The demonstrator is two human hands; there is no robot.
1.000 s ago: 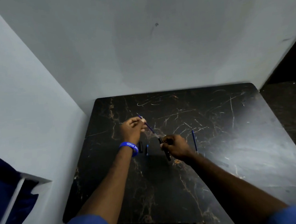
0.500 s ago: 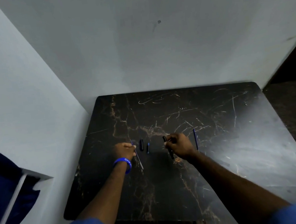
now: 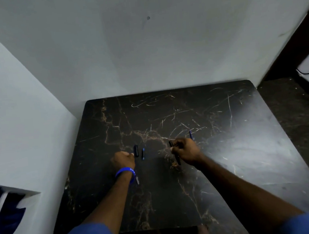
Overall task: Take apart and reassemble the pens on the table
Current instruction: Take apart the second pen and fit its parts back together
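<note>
Holding a black pen barrel [image 3: 174, 153] in the right hand [image 3: 186, 152], mid-table [image 3: 247, 145].
Barrel's long axis runs far edge to near edge, slightly slanted, far end poking past the fingers. Left hand [image 3: 123, 160] fisted on a thin refill [image 3: 137, 179] trailing toward the near edge; black cap [image 3: 135, 150] and blue-tipped piece [image 3: 143, 153] lie just beside it, nearer the left.

Black marble-patterned table [image 3: 230, 166], black pen cap [image 3: 135, 150] beside blue-tipped piece [image 3: 143, 153], blue refill [image 3: 190, 135] farther right
</note>
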